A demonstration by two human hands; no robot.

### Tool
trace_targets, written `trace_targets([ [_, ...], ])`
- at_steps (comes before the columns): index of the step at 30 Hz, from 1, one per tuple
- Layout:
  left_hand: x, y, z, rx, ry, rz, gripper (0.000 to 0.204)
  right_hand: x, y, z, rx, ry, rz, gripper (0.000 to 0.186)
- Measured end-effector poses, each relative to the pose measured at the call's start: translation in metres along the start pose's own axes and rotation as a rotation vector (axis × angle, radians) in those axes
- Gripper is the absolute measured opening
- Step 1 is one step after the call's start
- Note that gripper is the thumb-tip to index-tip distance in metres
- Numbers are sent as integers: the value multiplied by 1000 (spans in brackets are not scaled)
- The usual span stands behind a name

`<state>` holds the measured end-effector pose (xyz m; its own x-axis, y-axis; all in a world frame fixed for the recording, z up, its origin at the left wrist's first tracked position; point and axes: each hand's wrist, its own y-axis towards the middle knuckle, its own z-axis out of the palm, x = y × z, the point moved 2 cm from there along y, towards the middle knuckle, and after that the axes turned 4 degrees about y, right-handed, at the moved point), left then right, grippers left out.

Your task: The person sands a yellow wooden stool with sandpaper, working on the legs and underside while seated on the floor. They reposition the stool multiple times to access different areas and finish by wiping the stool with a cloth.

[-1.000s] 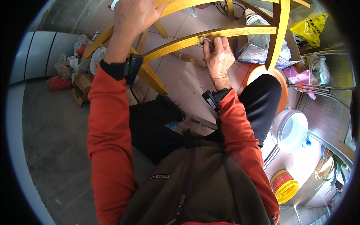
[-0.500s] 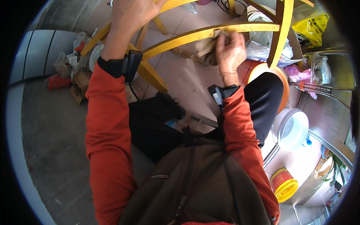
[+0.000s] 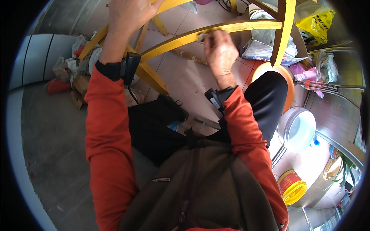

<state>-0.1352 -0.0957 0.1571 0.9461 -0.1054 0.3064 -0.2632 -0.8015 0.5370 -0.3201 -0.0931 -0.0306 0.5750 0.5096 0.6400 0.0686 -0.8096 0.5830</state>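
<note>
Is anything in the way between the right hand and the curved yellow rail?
No separate obstacle is visible. The right hand is at the rail, with only the cloth it holds showing there.

Orange-red cloth sleeves (image 3: 110, 138), brown zip-front vest (image 3: 212, 184), black trousers (image 3: 268, 92). Black boxy wristbands (image 3: 132, 67); left has thin black cable (image 3: 132, 95).

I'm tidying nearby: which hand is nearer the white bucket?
Right. The right hand is at the curved yellow rail, up and left of the white bucket; the left hand is farther left, near the picture's top.
</note>
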Motion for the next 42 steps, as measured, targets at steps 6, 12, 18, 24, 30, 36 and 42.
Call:
trace_targets([
  [6, 5, -4, 5, 33, 28, -30, 28, -14, 8, -15, -213, -80, 184, 13],
  [12, 16, -7, 14, -10, 131, 68, 36, -4, 2, -4, -18, -24, 1, 15],
  [18, 16, -6, 14, 157, 160, -29, 37, -58, -12, -2, -283, -14, 132, 15],
  [24, 12, -4, 12, 90, 151, 10, 30, -176, -5, -74, -566, 173, 715, 34],
  [30, 11, -5, 12, 113, 159, -22, 29, -231, -6, -78, -517, -412, 549, 18],
  [36, 10, -5, 10, 140, 184, -59, 30, -310, -90, -62, -285, 91, 1388, 36],
  [42, 12, -4, 12, 175, 189, -56, 31, -304, -92, -7, -453, 1978, 1356, 29],
])
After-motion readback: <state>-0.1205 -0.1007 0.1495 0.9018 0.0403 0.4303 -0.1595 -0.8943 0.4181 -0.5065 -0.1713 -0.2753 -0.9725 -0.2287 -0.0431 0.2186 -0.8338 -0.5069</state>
